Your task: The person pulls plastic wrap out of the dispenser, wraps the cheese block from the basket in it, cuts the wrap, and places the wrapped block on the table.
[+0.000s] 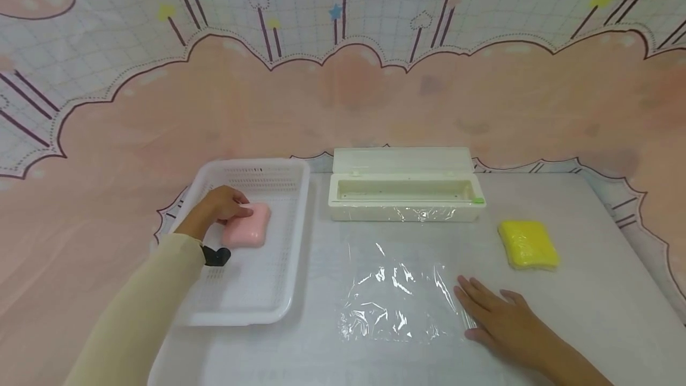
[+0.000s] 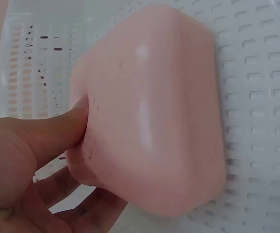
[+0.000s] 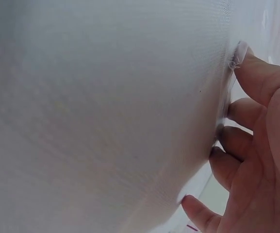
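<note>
Fingers of your left hand (image 1: 224, 202) pinch the pink block (image 1: 249, 230) inside the white basket (image 1: 284, 290); the left wrist view shows your thumb pressing a dent into its side, with the other fingers lower down and partly hidden. You cannot tell whether the block's weight still bears on the basket floor. It looks soft and smooth, so a harder squeeze could deepen that dent or make it slip away, and too low a lift could knock it against the basket's rim.

Your right hand (image 1: 504, 321) is at the right edge of the clear film (image 1: 393, 299), fingers straight and a little spread, tips touching that edge on the table (image 1: 600, 296). The film is thin and creased in places; if your fingers drag sideways, it could fold over and cling to itself, and if it sticks to your skin, lifting them could curl the edge.

Behind the film stands the dispenser box (image 1: 407, 213), lid raised; reaching too far forward could bump it. Beyond your right hand lies the yellow block (image 1: 527, 245), which a careless sweep could nudge.
</note>
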Motion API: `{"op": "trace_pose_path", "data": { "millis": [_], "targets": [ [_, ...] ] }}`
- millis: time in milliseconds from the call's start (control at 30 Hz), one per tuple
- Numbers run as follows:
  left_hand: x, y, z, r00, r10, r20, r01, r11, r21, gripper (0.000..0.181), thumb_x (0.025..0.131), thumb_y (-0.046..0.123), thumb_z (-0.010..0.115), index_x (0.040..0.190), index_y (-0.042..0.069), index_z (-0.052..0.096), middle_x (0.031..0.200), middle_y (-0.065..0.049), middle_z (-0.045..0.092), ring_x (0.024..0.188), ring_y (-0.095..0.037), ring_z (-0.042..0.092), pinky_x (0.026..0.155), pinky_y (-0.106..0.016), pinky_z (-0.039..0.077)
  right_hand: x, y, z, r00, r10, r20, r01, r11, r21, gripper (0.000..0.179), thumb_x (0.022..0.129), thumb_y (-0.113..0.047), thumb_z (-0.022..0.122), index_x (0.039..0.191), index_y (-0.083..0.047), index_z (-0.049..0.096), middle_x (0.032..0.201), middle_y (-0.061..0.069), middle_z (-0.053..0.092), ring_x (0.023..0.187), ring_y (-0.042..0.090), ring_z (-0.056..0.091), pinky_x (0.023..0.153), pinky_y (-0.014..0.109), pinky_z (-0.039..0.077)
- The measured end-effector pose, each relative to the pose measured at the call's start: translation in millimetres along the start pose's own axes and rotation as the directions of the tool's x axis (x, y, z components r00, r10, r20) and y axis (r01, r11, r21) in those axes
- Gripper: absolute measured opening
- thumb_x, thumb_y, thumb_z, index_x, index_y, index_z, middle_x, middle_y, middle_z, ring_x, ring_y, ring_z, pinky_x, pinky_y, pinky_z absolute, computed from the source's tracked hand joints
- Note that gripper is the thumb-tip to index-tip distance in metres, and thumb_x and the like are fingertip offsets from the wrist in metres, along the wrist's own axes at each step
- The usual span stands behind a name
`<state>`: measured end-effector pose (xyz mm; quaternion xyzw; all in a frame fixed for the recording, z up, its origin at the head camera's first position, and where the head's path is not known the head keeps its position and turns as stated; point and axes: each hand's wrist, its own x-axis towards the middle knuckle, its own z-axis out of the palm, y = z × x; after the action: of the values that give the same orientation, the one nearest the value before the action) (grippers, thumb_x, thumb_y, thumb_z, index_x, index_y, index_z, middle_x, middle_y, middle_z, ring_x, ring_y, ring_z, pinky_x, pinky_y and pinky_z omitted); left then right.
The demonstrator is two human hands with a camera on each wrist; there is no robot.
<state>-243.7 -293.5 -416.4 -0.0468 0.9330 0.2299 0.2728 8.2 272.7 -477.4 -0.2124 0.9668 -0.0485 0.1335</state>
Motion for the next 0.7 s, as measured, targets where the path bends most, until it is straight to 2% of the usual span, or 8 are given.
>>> {"op": "trace_pose_path", "data": {
  "millis": [133, 200, 367, 533, 600, 700],
  "targets": [
    [-6.4, -2.8, -5.5, 0.999, 0.055, 0.003, -0.055, 0.998, -0.004, 0.051, 0.094, 0.03, 0.074, 0.128, -0.006, 0.061, 0.118, -0.021, 0.061, 0.085, -0.02, 0.06, 0.068, -0.027, 0.055, 0.3, 1, 1, 1.0, 0.005, 0.007, -0.005, 1.0, 0.009, 0.08, 0.093, -0.065, 0.058, 0.158, -0.023, 0.04, 0.166, 0.0, 0.033, 0.15, 0.028, 0.038, 0.107, 0.063, 0.042],
    [-12.2, -3.2, -9.3, 0.996, 0.09, 0.016, -0.09, 0.995, -0.034, 0.051, 0.093, 0.03, 0.074, 0.126, -0.006, 0.06, 0.116, -0.02, 0.06, 0.085, -0.019, 0.06, 0.07, -0.028, 0.056, 0.5, 2, 1, 1.0, 0.004, 0.009, -0.004, 1.0, 0.014, 0.079, 0.093, -0.065, 0.058, 0.158, -0.023, 0.04, 0.167, 0.001, 0.033, 0.151, 0.029, 0.037, 0.107, 0.063, 0.042],
    [-35.1, -1.7, -18.6, 0.985, 0.171, 0.021, -0.169, 0.982, -0.09, 0.045, 0.095, 0.032, 0.072, 0.121, -0.003, 0.06, 0.107, -0.015, 0.059, 0.084, -0.017, 0.063, 0.075, -0.032, 0.06, 1.3, 2, 0, 1.0, 0.008, 0.018, -0.008, 1.0, 0.029, 0.078, 0.093, -0.063, 0.059, 0.158, -0.024, 0.039, 0.167, 0.0, 0.032, 0.151, 0.029, 0.036, 0.108, 0.063, 0.041],
    [-70.9, 13.4, -23.3, 0.963, 0.262, -0.067, -0.265, 0.963, -0.046, 0.036, 0.099, 0.032, 0.066, 0.113, -0.001, 0.058, 0.094, -0.012, 0.061, 0.076, -0.018, 0.065, 0.07, -0.034, 0.06, 1.1, 0, -2, 1.0, -0.005, -0.01, 0.005, 1.0, 0.012, 0.077, 0.093, -0.061, 0.061, 0.157, -0.023, 0.041, 0.166, 0.001, 0.034, 0.15, 0.029, 0.038, 0.107, 0.062, 0.042],
    [-88.1, 22.9, -21.0, 0.952, 0.282, -0.118, -0.287, 0.957, -0.032, 0.036, 0.101, 0.033, 0.063, 0.112, -0.001, 0.057, 0.092, -0.013, 0.061, 0.073, -0.017, 0.067, 0.068, -0.034, 0.06, 0.9, 1, -1, 1.0, -0.01, -0.022, 0.01, 1.0, 0.005, 0.077, 0.093, -0.062, 0.061, 0.157, -0.023, 0.042, 0.166, 0.001, 0.035, 0.149, 0.029, 0.039, 0.106, 0.061, 0.042],
    [-115.2, 38.8, -12.2, 0.94, 0.285, -0.186, -0.301, 0.951, -0.065, 0.037, 0.103, 0.034, 0.058, 0.114, -0.001, 0.052, 0.094, -0.016, 0.063, 0.073, -0.019, 0.072, 0.069, -0.034, 0.059, 1.1, 1, 0, 1.0, -0.005, -0.018, 0.005, 1.0, 0.008, 0.078, 0.092, -0.063, 0.06, 0.157, -0.024, 0.041, 0.166, 0.0, 0.034, 0.15, 0.029, 0.039, 0.107, 0.061, 0.042]
  ]
}}
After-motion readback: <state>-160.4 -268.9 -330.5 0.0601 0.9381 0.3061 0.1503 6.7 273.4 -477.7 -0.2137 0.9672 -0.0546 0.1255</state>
